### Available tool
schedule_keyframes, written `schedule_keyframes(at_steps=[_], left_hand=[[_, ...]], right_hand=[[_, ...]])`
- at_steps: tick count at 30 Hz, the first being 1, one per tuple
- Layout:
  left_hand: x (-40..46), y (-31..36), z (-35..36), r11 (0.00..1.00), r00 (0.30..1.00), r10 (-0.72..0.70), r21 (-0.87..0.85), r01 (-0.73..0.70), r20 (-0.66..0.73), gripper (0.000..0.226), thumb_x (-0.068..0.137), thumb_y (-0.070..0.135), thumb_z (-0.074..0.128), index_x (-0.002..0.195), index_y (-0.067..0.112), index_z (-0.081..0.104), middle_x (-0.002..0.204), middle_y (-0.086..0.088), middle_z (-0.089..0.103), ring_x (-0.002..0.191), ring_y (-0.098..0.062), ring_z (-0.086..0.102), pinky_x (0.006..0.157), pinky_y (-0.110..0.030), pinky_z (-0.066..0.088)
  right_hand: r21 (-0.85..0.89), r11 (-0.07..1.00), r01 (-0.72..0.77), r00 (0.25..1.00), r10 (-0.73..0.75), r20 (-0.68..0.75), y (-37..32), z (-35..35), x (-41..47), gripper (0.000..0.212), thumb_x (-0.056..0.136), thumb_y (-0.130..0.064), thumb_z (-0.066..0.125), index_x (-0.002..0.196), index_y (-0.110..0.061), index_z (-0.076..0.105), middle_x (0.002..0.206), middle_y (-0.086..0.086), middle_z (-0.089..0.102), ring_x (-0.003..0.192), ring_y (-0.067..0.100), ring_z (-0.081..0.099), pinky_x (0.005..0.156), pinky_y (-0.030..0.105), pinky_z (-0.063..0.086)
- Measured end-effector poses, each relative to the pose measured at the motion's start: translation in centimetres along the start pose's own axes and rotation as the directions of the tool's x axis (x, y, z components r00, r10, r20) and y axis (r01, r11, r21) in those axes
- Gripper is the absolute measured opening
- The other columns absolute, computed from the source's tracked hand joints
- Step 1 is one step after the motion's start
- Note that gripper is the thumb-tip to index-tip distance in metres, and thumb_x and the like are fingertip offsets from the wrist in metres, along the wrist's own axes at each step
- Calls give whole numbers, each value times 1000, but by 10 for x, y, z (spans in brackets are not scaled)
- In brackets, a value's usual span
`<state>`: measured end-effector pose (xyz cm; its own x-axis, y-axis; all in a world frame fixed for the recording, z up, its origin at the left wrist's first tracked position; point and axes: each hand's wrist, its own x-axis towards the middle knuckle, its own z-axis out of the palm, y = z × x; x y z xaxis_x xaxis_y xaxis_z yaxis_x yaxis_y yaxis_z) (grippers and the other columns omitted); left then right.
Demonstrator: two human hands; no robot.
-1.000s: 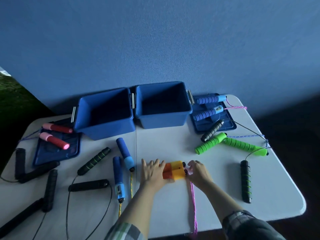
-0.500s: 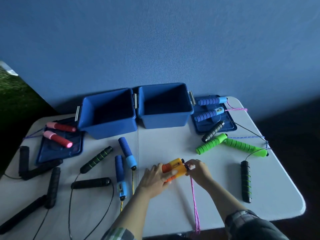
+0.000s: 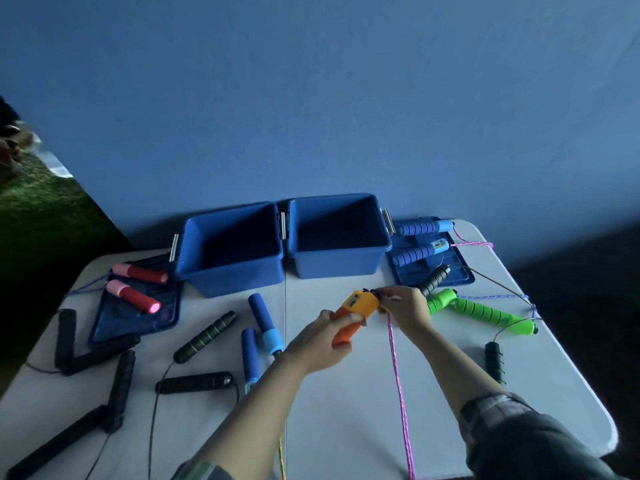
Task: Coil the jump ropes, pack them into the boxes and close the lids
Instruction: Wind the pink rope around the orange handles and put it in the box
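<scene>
Head view: left hand [image 3: 320, 344] wraps the ribbed orange foam grips of a pair of jump-rope handles with boxy yellow plastic heads [image 3: 355, 311], lifted off the white table [image 3: 346, 410]. Right hand [image 3: 403, 306] pinches the head end where the braided pink cord [image 3: 398, 382] exits; cord runs straight down over the near table edge. Two open blue plastic boxes [image 3: 287, 268] sit side by side at the far edge, smooth rectangular tubs. Flat blue lids [image 3: 136, 322] flank them. Right of the hands, just beside: ribbed green foam handles [image 3: 474, 308]. Left: blue foam handles [image 3: 259, 323], black foam handles [image 3: 204, 332]. Bare tabletop between the forearms and toward the near right rounded corner.
</scene>
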<state>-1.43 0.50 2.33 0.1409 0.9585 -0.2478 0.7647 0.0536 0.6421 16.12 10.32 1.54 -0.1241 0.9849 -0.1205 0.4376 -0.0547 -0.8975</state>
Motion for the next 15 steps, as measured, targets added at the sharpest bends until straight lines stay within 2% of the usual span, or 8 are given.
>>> schedule_keyframes(at_steps=[2,3,5,7,11,13,15], left_hand=[[1,5,-10,990,996,-18,-138,5,-87,41,89,25,53,114,56,44,102,-5,50,77,-21,58,61,-26,51],[2,8,-15,978,989,-34,-208,4,-141,39,88,24,55,111,54,47,95,-7,54,71,-19,57,59,-29,51],[6,15,-29,920,969,-87,-391,-11,-232,36,85,23,59,105,52,50,91,-9,60,70,-22,60,69,-36,53],[10,23,-45,826,946,-142,-561,-49,-292,35,82,23,61,103,51,53,96,-5,62,80,-29,67,75,-40,55],[12,31,-72,698,909,-217,-708,-111,-355,35,84,19,65,101,48,56,97,0,60,79,-31,66,64,-37,52],[10,32,-77,634,907,-236,-763,-129,-350,36,82,18,65,103,46,56,104,-5,60,82,-33,66,65,-39,53],[7,33,-78,523,919,-253,-842,-133,-303,38,87,11,64,109,41,56,115,-6,58,85,-39,70,72,-45,55]], right_hand=[[77,997,-9,1000,8,18,-11,1,-1,11,83,2,64,93,0,71,60,5,64,41,0,57,48,12,48],[92,996,-14,999,11,32,-17,4,-3,10,84,0,64,92,-1,70,60,4,64,41,2,57,48,14,49],[106,994,-3,998,-4,68,-28,11,-8,9,86,-6,63,90,-1,70,60,1,64,41,9,53,48,24,48],[105,994,9,992,-22,123,-39,21,-16,14,91,-13,58,90,-5,70,61,0,64,41,15,49,47,29,45],[72,997,12,958,-33,286,-56,36,-38,20,97,-13,46,96,-7,66,64,4,61,40,10,51,45,24,49],[53,999,-14,914,-9,406,-59,41,-47,21,98,-13,44,97,-6,63,64,6,59,44,12,57,49,26,54],[12,999,-34,864,23,503,-59,44,-53,22,99,-15,41,96,-7,61,64,6,56,49,17,62,53,28,56]])
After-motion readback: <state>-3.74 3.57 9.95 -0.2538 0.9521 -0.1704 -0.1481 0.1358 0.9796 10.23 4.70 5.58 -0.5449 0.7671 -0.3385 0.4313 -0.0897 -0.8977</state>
